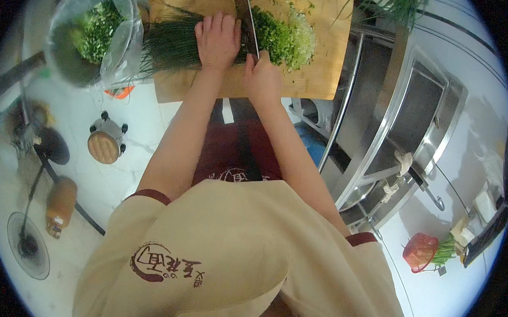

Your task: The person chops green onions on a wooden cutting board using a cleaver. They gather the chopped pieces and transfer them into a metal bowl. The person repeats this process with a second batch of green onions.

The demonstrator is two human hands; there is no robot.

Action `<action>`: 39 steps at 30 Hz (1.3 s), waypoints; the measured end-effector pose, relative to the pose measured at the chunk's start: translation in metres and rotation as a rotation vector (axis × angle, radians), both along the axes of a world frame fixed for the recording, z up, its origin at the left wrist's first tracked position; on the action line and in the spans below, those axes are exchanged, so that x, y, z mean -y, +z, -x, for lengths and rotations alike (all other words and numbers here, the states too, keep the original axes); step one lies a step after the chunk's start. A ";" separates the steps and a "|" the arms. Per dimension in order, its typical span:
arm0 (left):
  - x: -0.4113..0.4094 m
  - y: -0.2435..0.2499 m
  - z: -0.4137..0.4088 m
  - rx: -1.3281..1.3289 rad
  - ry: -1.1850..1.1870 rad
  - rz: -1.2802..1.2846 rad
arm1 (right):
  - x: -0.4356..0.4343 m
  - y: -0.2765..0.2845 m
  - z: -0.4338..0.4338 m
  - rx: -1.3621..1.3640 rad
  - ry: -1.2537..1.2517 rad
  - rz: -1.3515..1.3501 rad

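Observation:
My left hand (pixel 218 40) presses down on a bundle of long green chives or thin scallions (pixel 172 40) lying across the wooden cutting board (pixel 245 82). In my right hand (pixel 263 75) is the handle of a kitchen knife (pixel 249 22); its broad blade points away from me, just right of my left fingers. Finely chopped greens (pixel 282 37), dark beside the blade and pale farther right, lie heaped on the board. At the board's left stands a round container lined with clear plastic (pixel 127 61), with chopped greens (pixel 97 32) inside. The knife's handle is mostly hidden by my fingers.
More long greens (pixel 389 6) lie beyond the board's right corner. A stainless steel sink (pixel 418 107) and a metal rail (pixel 340 115) are at the right. A small wheeled stool (pixel 104 146) stands on the floor at the left. Low right is a red basket (pixel 420 251).

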State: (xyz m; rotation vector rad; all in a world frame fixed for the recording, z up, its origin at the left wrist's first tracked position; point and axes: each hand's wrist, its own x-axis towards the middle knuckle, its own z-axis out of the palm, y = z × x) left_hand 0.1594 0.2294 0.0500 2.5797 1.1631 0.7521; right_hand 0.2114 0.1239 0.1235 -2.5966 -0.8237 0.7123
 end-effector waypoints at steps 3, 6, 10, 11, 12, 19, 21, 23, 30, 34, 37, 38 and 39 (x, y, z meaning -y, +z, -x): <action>0.000 -0.003 -0.001 0.037 0.003 0.008 | 0.000 0.004 -0.008 0.032 0.070 -0.020; -0.004 -0.004 -0.001 0.016 0.034 0.006 | -0.016 0.039 -0.030 -0.053 0.149 0.025; -0.005 -0.005 0.000 0.042 0.041 0.005 | -0.029 0.075 -0.030 -0.114 0.149 0.187; -0.004 -0.004 -0.001 0.038 0.024 0.024 | -0.028 0.077 -0.025 -0.083 0.127 0.226; -0.004 -0.002 0.001 0.030 0.009 0.042 | -0.023 0.071 -0.020 -0.068 0.116 0.185; -0.002 -0.006 0.003 -0.013 0.002 0.092 | -0.004 0.032 -0.001 -0.032 0.059 0.028; -0.002 -0.008 0.002 -0.039 -0.004 0.126 | -0.005 0.019 0.001 -0.012 0.038 0.047; -0.002 -0.006 0.001 -0.036 0.002 0.112 | -0.007 0.002 0.004 0.001 -0.014 0.025; -0.003 -0.002 -0.002 -0.068 0.031 0.065 | 0.012 -0.022 -0.028 -0.096 0.004 -0.168; -0.003 0.004 -0.003 -0.097 0.011 0.107 | 0.016 -0.014 -0.044 -0.095 0.003 -0.142; -0.007 0.004 -0.003 -0.042 0.042 0.037 | 0.024 -0.002 -0.052 -0.158 -0.070 -0.288; -0.007 0.004 -0.002 -0.051 0.023 0.086 | 0.027 0.004 -0.054 -0.179 -0.101 -0.351; -0.007 0.008 0.000 -0.064 0.003 0.137 | 0.031 0.009 -0.059 -0.190 -0.141 -0.385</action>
